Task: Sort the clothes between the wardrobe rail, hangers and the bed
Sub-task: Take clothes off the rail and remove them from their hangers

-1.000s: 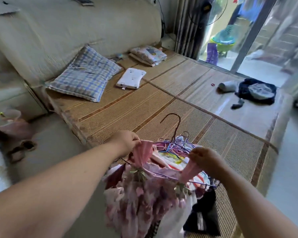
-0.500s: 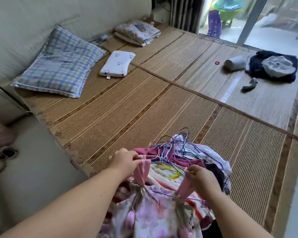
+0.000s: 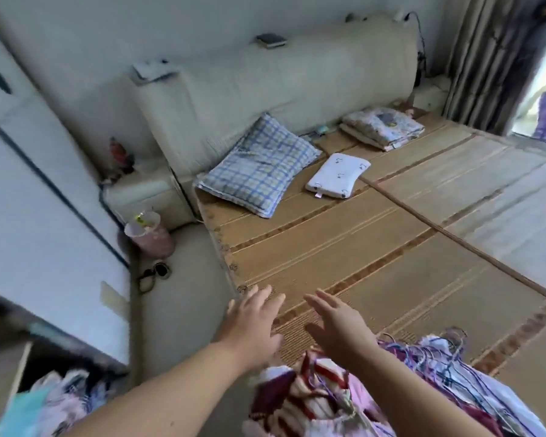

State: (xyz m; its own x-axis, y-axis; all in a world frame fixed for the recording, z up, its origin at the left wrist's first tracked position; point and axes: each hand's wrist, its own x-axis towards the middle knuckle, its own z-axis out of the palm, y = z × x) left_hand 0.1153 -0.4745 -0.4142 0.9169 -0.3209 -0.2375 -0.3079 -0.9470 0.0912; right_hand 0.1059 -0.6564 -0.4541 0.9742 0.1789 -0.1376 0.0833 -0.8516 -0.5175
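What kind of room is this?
Most likely a bedroom. There is a wide bed covered with a woven mat, a checked pillow leaning by the padded headboard, and a pile of clothes on hangers at the bed's near edge.

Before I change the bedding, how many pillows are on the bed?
2: a blue checked pillow against the headboard, and a small white pillow just right of it.

Hangered clothes pile [image 3: 401, 392] on bed mat [image 3: 344, 247]
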